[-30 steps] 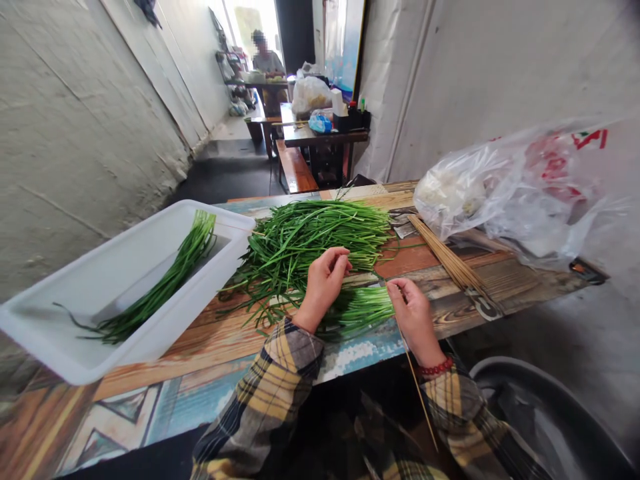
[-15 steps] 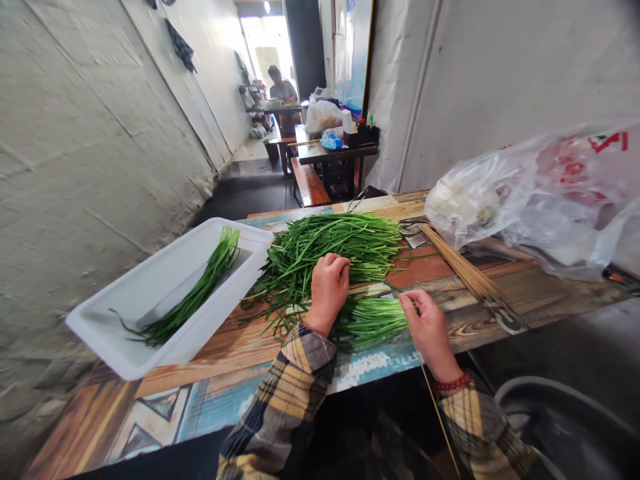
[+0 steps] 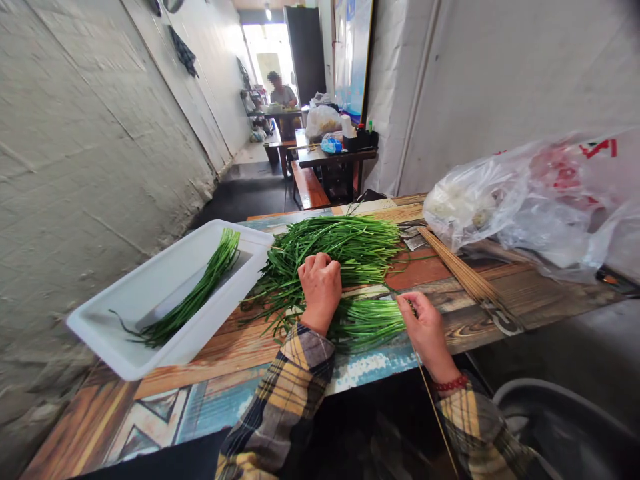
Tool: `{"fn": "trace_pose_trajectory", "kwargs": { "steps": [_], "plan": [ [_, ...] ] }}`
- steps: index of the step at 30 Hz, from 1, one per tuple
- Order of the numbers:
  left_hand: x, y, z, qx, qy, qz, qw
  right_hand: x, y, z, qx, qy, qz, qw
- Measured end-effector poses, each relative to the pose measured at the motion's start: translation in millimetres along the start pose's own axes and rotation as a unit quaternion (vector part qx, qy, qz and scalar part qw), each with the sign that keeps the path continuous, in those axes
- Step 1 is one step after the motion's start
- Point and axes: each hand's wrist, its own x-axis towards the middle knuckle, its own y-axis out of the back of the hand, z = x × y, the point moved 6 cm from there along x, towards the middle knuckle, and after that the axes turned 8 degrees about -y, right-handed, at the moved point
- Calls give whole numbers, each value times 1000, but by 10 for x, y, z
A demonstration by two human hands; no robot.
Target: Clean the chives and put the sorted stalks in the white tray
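Note:
A big pile of green chives (image 3: 345,243) lies across the wooden table (image 3: 210,360). My left hand (image 3: 321,288) is curled closed on top of it, fingers pinched on some stalks. A smaller aligned bunch of chives (image 3: 369,321) lies near the front edge, between my hands. My right hand (image 3: 426,327) is closed at the cut ends of that bunch, gripping a thin bamboo skewer (image 3: 436,417) that runs down past my wrist. Both sleeves are plaid.
A white plastic tray (image 3: 150,293) with one chive bundle (image 3: 195,293) sits at the left. A bundle of bamboo skewers (image 3: 465,277) and a clear plastic bag (image 3: 525,200) lie at the right. A dark basin (image 3: 565,427) stands below right. Another person sits far back.
My left hand has come down from a raised pinch and closed onto the chive pile. My right hand stays at the bunch's ends with the skewer. The view shifted slightly.

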Motion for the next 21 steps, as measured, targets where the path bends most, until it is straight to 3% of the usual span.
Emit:
{"fn": "trace_pose_trajectory", "kwargs": {
  "steps": [4, 10, 14, 21],
  "plan": [
    [8, -33, 127, -147, -6, 10, 989, 4, -6, -21, -1, -4, -6, 1000],
    [-47, -274, 428, -389, -8, -82, 918, -8, -12, -141, -15, -2, -34, 999],
    [-86, -315, 528, -452, 2, -121, 884, -20, -1, -231, -18, 19, -38, 999],
    [-121, -368, 580, -487, -5, -140, 862, -36, 11, -266, -16, 33, -43, 998]
  ]
}}
